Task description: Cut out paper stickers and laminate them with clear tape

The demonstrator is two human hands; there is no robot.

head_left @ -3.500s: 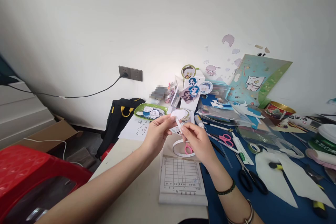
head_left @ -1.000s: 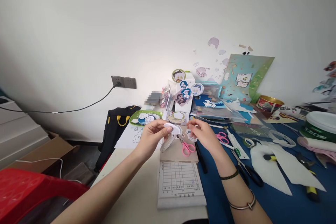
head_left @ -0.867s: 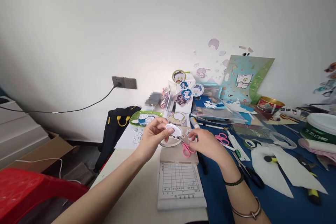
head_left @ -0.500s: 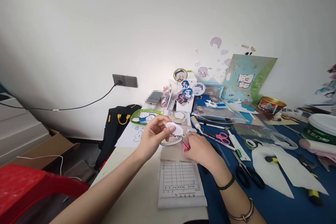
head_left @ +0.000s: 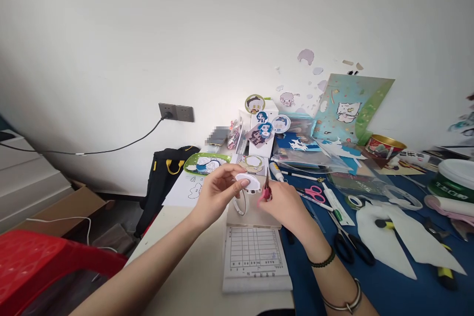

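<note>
Beyond the pad (head_left: 256,256), the two hands are hovering apart. The right hand (head_left: 285,205), past the pad's far right corner, is curling its fingers closely around the handles of the pink scissors (head_left: 266,192), whose blades are pointing upward. The left hand (head_left: 215,195), past the far left corner, is pinching the cutout (head_left: 249,180) between thumb and fingers. Beyond the pad's middle, the cutout is showing a plain white, rounded face. A thin pale strip (head_left: 240,213) is curving down toward the pad; whether it is joining the cutout is hard to tell.
</note>
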